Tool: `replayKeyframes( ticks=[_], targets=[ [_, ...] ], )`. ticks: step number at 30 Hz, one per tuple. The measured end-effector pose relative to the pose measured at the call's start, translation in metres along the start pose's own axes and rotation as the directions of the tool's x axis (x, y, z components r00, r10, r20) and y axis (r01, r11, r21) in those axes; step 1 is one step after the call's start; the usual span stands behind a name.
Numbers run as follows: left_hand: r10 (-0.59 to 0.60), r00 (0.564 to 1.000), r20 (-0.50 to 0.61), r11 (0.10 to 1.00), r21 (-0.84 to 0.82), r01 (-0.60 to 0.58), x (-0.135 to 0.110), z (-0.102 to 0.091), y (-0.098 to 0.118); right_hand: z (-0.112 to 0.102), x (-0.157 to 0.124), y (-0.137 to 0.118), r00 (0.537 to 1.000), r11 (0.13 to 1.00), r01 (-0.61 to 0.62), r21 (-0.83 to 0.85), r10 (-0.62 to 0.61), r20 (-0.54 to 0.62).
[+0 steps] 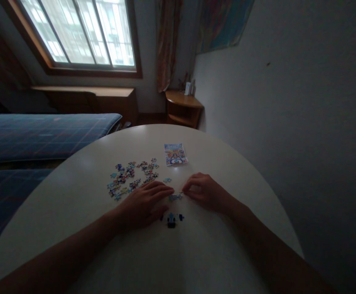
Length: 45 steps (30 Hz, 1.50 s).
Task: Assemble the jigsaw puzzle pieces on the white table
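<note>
On a round white table (227,163) lies a scatter of several loose jigsaw pieces (131,176). My left hand (145,204) rests flat on the table, fingers stretched out toward a small joined cluster of pieces (175,197). My right hand (204,191) is curled, fingertips pinched at the right end of that cluster. A second small dark blue cluster (172,219) lies just below my left fingers. A single piece (167,180) sits above the hands. A colourful picture card (175,154) lies farther back.
A bed with a blue plaid cover (43,130) stands left of the table. A wooden corner shelf (184,107) and a window (82,32) are behind. A bare wall (288,102) runs along the right.
</note>
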State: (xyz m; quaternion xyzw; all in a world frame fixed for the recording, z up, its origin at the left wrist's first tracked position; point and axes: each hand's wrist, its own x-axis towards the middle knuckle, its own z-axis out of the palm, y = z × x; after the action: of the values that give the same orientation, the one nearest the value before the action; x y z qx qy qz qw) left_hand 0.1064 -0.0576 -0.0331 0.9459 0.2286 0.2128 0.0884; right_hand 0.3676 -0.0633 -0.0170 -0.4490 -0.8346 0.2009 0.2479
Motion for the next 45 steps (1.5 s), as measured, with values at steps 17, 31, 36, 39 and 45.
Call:
replayKeyframes(
  ticks=[17,31,36,39,45],
  targets=[
    [-0.357,0.913,-0.198,0.932,-0.134,0.336,-0.003,0.01,-0.004,0.025,0.001,-0.017,1.0,1.0,0.005,-0.01,-0.005,-0.019],
    [-0.345,0.937,-0.06,0.935,-0.107,0.338,-0.002,0.005,-0.001,0.023,0.001,-0.017,0.999,0.989,0.043,-0.144,-0.041,0.018],
    [-0.329,0.94,-0.09,0.941,-0.107,0.32,-0.002,0.006,0.001,0.024,0.001,-0.018,0.998,0.983,0.057,-0.172,-0.055,0.017],
    [-0.321,0.94,-0.111,0.945,-0.1,0.311,-0.003,0.008,0.001,0.024,0.001,-0.019,0.999,0.983,0.051,-0.175,-0.048,0.021],
    [-0.339,0.937,-0.084,0.939,-0.096,0.331,-0.004,0.009,0.0,0.024,0.001,-0.019,0.998,0.983,0.056,-0.176,-0.053,0.024]
  ],
)
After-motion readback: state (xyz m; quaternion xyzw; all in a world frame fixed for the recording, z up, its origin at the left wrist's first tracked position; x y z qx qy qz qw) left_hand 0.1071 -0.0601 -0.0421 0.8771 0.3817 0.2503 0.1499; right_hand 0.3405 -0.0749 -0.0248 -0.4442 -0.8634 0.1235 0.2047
